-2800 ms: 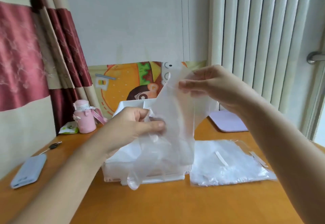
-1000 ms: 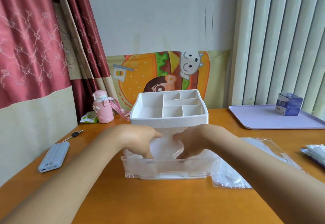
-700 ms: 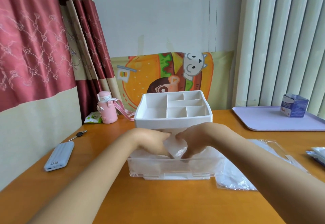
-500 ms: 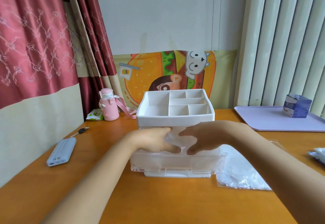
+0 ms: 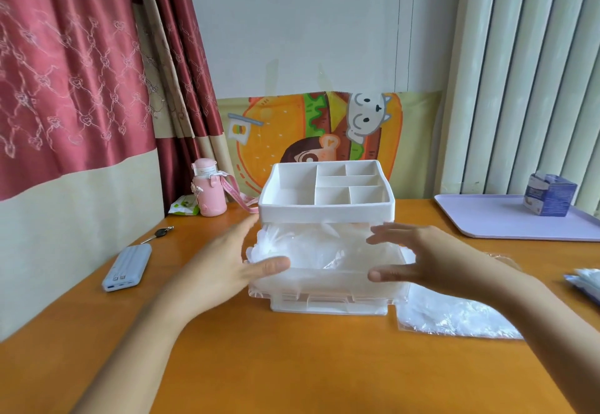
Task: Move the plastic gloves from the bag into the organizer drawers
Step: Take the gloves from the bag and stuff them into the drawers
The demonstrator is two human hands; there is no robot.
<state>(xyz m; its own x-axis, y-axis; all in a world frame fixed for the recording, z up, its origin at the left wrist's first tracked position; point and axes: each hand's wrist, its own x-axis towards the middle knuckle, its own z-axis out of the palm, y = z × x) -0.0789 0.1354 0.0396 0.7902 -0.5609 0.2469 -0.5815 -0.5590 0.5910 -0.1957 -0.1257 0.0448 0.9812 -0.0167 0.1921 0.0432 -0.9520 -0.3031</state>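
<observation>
This is looking like a lived-in home room: red-and-cream curtains (image 5: 74, 95) are hanging by a cartoon burger poster (image 5: 292, 128), and a pink bottle (image 5: 207, 191), a key (image 5: 160, 233) and a power bank (image 5: 127, 267) are sitting on the wooden bench (image 5: 292, 365).

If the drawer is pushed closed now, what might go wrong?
The gloves bulge above the rim of the open drawer, so they may jam under the white top tray when it slides in. The left hand and right hand grip nothing, so gloves at the left edge might spill out.
</observation>
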